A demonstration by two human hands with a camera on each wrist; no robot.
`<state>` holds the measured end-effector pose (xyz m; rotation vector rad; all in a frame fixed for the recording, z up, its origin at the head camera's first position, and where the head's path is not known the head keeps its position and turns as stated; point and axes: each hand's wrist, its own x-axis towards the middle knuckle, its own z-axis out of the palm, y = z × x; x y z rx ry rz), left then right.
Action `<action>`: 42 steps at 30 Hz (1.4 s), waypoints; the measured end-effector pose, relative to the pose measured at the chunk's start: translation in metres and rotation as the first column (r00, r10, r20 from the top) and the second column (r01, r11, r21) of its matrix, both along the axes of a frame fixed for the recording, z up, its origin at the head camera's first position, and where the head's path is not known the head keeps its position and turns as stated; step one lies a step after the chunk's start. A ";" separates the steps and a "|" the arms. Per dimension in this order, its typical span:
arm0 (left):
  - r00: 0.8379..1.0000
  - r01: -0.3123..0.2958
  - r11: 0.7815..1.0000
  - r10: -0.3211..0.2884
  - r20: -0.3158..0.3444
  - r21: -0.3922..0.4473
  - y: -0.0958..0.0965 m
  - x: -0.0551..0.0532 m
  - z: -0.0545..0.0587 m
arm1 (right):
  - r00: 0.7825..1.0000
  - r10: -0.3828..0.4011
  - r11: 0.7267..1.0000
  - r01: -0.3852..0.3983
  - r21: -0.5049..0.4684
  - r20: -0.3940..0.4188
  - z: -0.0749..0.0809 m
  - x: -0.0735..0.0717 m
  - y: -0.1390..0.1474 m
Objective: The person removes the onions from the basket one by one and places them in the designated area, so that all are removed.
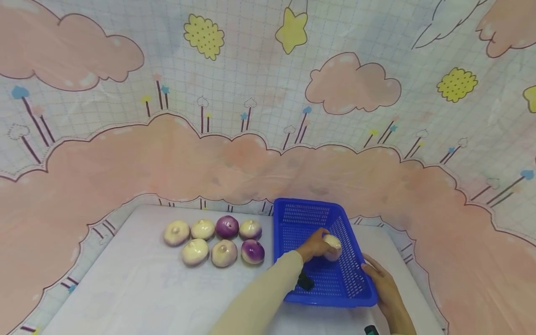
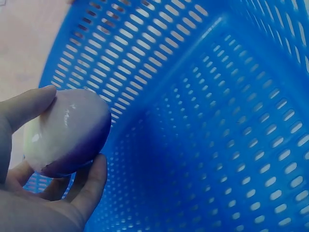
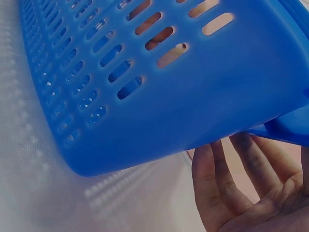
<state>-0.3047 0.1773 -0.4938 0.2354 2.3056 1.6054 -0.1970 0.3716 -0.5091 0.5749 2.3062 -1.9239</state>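
My left hand (image 1: 315, 246) reaches into a blue plastic basket (image 1: 289, 298) and grips a white-and-purple turnip (image 1: 333, 246) near the right inner wall. In the left wrist view, the thumb lies on one side of the turnip (image 2: 72, 130) and the fingers on the other, above the slotted basket floor. At the basket's right side, my right hand (image 1: 385, 286) holds the rim, with the fingers (image 3: 207, 179) against the outside below it. Several more turnips (image 1: 224, 253) lie in two rows on the table left of the basket, some pale, two mostly purple.
A white-covered table (image 1: 138, 288) carries the basket and the turnips. Behind it hangs a patterned cloth (image 1: 251, 172) with clouds and stars. A dark wrist strap (image 1: 305, 281) shows at the left wrist, and another dark piece (image 1: 371, 330) near the right wrist.
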 end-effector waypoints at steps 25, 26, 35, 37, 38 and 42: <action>0.989 0.136 0.975 -0.123 -0.083 0.174 -0.049 0.009 0.042 | 1.000 0.006 1.000 -0.006 -0.013 0.005 -0.001 0.002 -0.002; 0.988 0.143 0.973 -0.129 -0.087 0.183 -0.052 0.010 0.044 | 1.000 0.008 1.000 -0.008 -0.010 0.005 0.000 0.002 -0.001; 0.977 0.172 0.967 -0.143 -0.156 0.187 -0.080 0.022 0.058 | 1.000 0.006 1.000 -0.006 -0.024 0.014 0.000 0.001 -0.001; 0.974 0.176 0.967 -0.145 -0.174 0.184 -0.087 0.025 0.062 | 1.000 0.004 1.000 -0.003 -0.023 0.016 0.001 0.001 -0.002; 0.972 0.179 0.967 -0.147 -0.181 0.180 -0.091 0.027 0.064 | 1.000 0.002 1.000 -0.001 -0.026 0.017 0.001 0.001 -0.001; 0.970 0.177 0.967 -0.140 -0.197 0.182 -0.105 0.031 0.067 | 1.000 0.004 0.999 -0.003 -0.032 0.020 0.002 0.000 0.000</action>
